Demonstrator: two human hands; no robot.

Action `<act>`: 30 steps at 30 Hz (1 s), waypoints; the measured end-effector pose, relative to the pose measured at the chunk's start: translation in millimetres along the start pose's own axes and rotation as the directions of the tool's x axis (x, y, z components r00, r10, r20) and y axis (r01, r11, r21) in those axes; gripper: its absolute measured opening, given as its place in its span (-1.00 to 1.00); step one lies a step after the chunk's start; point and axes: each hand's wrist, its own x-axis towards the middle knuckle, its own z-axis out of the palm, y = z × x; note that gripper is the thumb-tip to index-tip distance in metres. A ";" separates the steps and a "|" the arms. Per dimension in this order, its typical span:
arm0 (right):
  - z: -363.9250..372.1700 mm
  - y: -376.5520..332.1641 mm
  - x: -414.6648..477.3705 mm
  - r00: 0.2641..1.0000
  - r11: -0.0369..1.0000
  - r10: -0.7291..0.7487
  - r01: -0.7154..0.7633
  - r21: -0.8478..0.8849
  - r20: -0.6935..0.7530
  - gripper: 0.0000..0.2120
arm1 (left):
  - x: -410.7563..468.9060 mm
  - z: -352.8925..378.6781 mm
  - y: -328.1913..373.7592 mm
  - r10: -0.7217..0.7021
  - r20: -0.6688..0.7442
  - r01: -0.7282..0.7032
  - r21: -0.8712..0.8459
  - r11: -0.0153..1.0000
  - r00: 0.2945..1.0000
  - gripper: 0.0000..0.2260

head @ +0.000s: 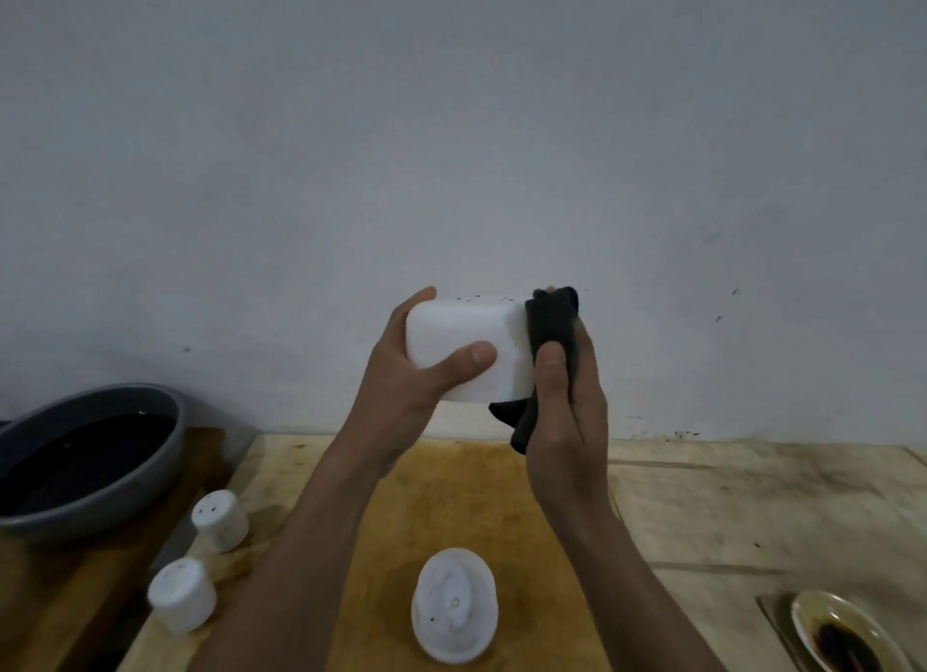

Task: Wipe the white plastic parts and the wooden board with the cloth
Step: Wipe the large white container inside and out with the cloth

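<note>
My left hand (416, 370) grips a white rounded plastic box (466, 330), held up in front of the wall. Small dark specks dot its top edge. My right hand (567, 400) holds a black cloth (549, 320) and presses it against the box's right end; a tail of cloth hangs below. On the wooden board (476, 496) beneath lies an oval white plastic part (454, 605). Two small white plastic caps (220, 518) (181, 593) stand at the board's left edge.
A grey basin (150, 481) of dark liquid sits at the far left on a darker wooden surface. A small dish (847, 631) with dark sauce is at the bottom right. The pale plywood table (752, 511) meets a white wall behind.
</note>
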 end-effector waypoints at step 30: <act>-8.2 -1.0 16.2 0.997 0.999 0.027 -0.025 0.022 -0.076 -0.71 | 3.5 -1.2 5.2 0.056 0.081 -0.055 -0.015 0.998 0.995 -0.33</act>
